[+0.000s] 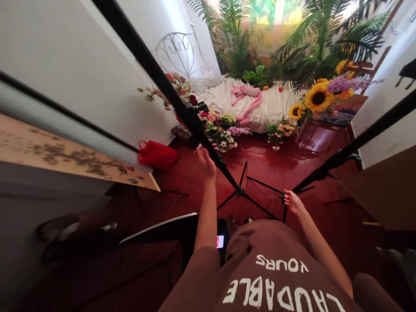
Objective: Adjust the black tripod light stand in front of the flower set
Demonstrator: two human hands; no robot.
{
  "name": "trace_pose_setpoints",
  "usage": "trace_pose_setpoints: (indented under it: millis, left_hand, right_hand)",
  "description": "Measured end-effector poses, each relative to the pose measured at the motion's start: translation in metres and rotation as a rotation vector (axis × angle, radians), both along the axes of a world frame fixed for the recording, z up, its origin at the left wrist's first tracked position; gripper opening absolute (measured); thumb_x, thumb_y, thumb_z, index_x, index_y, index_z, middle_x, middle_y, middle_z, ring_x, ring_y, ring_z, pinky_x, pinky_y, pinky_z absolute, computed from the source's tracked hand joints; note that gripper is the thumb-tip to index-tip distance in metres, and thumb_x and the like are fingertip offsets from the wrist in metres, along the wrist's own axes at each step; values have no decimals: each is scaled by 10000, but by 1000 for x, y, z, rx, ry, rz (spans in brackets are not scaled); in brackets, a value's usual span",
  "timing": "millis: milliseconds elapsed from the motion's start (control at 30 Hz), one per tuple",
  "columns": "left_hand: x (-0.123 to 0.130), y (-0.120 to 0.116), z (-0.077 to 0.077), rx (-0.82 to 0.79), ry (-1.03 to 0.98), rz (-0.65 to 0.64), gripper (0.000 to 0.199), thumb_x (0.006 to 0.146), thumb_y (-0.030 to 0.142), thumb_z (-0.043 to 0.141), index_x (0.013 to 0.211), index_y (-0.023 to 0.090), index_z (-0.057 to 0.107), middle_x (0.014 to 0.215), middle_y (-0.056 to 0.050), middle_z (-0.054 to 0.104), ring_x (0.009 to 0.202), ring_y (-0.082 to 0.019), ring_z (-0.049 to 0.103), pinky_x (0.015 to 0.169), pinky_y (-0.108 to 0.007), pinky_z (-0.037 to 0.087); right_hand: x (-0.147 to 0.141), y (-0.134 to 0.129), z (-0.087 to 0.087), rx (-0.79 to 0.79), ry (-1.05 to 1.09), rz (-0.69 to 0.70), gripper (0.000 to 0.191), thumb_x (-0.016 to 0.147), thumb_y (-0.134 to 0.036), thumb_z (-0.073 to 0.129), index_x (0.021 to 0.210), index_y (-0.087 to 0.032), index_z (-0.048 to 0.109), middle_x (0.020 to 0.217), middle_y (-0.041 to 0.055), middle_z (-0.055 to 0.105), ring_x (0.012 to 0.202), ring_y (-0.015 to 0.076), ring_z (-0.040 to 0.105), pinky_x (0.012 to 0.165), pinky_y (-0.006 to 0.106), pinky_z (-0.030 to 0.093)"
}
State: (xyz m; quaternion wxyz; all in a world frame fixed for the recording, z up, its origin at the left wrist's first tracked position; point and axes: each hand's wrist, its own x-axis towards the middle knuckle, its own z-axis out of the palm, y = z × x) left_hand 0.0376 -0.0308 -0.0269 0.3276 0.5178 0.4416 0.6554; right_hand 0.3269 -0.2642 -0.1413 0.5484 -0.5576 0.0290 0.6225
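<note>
My left hand is raised beside the black pole of a light stand. Its fingers are loosely bent, with nothing visible between them; whether it touches the pole is unclear. Lower on the right, my right hand is closed on a thin black leg near the foot of a second light stand. The first stand's legs are spread on the red floor, close to the second stand's base.
Flower bunches and a white-draped bed with a pink plush toy lie ahead. Sunflowers stand right, below palm fronds. A red bag and a painted panel are left. A lit screen sits by my body.
</note>
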Motion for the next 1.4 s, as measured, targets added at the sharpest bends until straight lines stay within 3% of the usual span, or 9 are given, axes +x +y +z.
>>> trace_pose_setpoints:
  millis: [167, 333, 467, 600, 767, 1000, 1133, 1267, 1400]
  left_hand:
    - [5, 22, 8, -47, -130, -128, 721, 812, 798, 244, 707, 172, 585, 514, -12, 545, 442, -94, 525, 451, -217, 388]
    - [5, 29, 6, -87, -202, -75, 721, 790, 811, 259, 588, 177, 536, 420, 14, 456, 351, -74, 429, 387, -215, 318]
    - [4, 26, 7, -83, -177, -117, 724, 798, 804, 261, 565, 174, 530, 412, 10, 448, 353, -75, 423, 391, -218, 316]
    - [1, 24, 8, -66, -152, -143, 746, 768, 836, 235, 551, 180, 515, 413, 8, 448, 364, -78, 426, 408, -229, 324]
    - [3, 20, 11, -61, -129, -104, 744, 783, 833, 205, 540, 188, 485, 424, 16, 433, 372, -74, 406, 421, -235, 317]
    - [8, 20, 11, -98, -143, 3, 721, 796, 824, 227, 555, 195, 484, 437, 24, 425, 374, -75, 394, 413, -229, 298]
    - [7, 20, 10, -99, -119, 9, 723, 810, 811, 223, 528, 196, 478, 436, 14, 437, 389, -78, 409, 429, -227, 310]
    - [5, 19, 11, -94, -99, -7, 728, 797, 820, 221, 522, 199, 480, 422, 19, 432, 378, -77, 400, 423, -228, 307]
    - [5, 17, 12, -81, -85, -26, 737, 762, 849, 231, 510, 202, 477, 412, 18, 429, 367, -79, 400, 417, -236, 314]
  right_hand:
    - [-26, 19, 2, -20, -28, 100, 81, 746, -199, 553, 814, -202, 511, 489, -89, 418, 378, 58, 320, 375, 148, 248]
    - [-66, 58, 15, -23, -66, 292, 43, 809, -219, 521, 825, -193, 552, 504, -69, 479, 375, 56, 346, 382, 149, 265]
    - [-115, 106, 47, 83, -1, 500, 129, 873, -307, 530, 845, -189, 576, 519, -56, 508, 397, 58, 387, 378, 148, 243]
    - [-164, 148, 89, 236, 239, 642, 316, 914, -483, 506, 787, -195, 535, 513, -61, 469, 388, 57, 352, 352, 153, 211]
    - [-200, 170, 116, 371, 535, 569, 470, 928, -488, 518, 608, -209, 316, 490, -73, 345, 402, 44, 324, 338, 128, 227]
    - [-217, 178, 110, 420, 613, 371, 471, 923, -313, 555, 605, -221, 220, 462, -109, 241, 363, 18, 220, 312, 83, 214]
    - [-217, 185, 101, 471, 371, 450, 422, 841, -223, 621, 611, -219, 267, 468, -114, 254, 368, 20, 205, 312, 103, 185]
    - [-203, 192, 95, 653, -204, 538, 396, 694, -186, 729, 610, -216, 343, 504, -107, 307, 433, 38, 278, 376, 148, 217]
    - [-178, 200, 105, 835, -789, 693, 380, 589, -27, 700, 540, -196, 363, 543, -81, 331, 541, 62, 286, 470, 183, 237]
